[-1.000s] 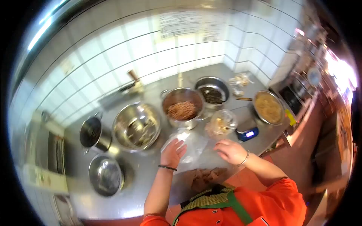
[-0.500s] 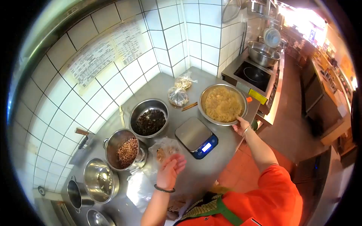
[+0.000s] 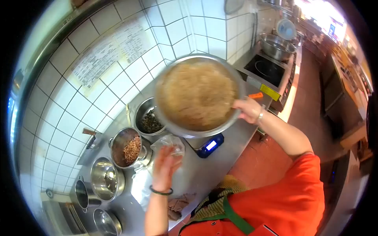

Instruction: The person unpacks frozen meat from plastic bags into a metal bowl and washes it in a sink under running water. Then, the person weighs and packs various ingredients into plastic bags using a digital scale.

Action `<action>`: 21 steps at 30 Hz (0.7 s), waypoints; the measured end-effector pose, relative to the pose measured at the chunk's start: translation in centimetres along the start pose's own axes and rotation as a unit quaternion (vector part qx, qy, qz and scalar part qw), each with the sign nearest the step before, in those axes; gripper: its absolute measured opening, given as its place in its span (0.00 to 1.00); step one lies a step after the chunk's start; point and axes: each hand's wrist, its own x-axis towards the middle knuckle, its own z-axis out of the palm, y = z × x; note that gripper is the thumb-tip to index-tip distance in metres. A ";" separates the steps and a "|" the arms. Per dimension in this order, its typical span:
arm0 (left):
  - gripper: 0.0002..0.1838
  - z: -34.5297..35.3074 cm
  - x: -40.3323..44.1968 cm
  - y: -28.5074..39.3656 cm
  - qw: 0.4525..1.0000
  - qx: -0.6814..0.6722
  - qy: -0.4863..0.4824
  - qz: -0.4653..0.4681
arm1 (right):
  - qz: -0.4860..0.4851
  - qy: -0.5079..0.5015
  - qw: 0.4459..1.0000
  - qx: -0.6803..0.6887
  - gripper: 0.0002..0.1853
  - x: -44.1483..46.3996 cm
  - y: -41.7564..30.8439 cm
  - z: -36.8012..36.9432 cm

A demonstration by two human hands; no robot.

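My right hand (image 3: 249,110) grips the rim of a wide metal bowl (image 3: 160,118), its fingers closed on the right edge. The bowl hangs in the air over the counter, tilted towards me and motion-blurred. Inside lies a yellowish-brown heap of food (image 3: 199,92) whose kind I cannot make out. Under the bowl, a kitchen scale (image 3: 210,145) is partly hidden, with its display lit. My left hand (image 3: 165,167) is raised over a clear plastic bag (image 3: 175,143), empty, with the fingers stretched out and slightly smeared.
A bowl of dark shredded food (image 3: 151,122) stands behind a pot of pinkish-brown, nut-like pieces (image 3: 132,150). Further left are a metal bowl (image 3: 96,177) and a small pot (image 3: 82,194). A knife (image 3: 89,139) rests by the wall. An induction cooker (image 3: 264,69) is at the right.
My right hand has lifted the bowl of food off the counter and brought it left, over the scale. My left hand has moved slightly left and its fingers have straightened.
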 end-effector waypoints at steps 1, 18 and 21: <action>0.32 -0.8 -0.7 1.1 0.999 -0.028 0.020 0.022 | 0.002 -0.035 0.999 -0.006 0.10 -1.2 0.1 2.5; 0.08 -34.7 -38.1 2.0 0.788 -0.143 0.584 0.135 | 0.078 -0.577 0.765 -0.276 0.19 -18.7 17.4 25.5; 0.09 -40.4 -39.8 1.0 0.759 -0.143 0.619 0.145 | 0.034 -0.552 0.727 -0.407 0.20 -19.2 20.6 23.4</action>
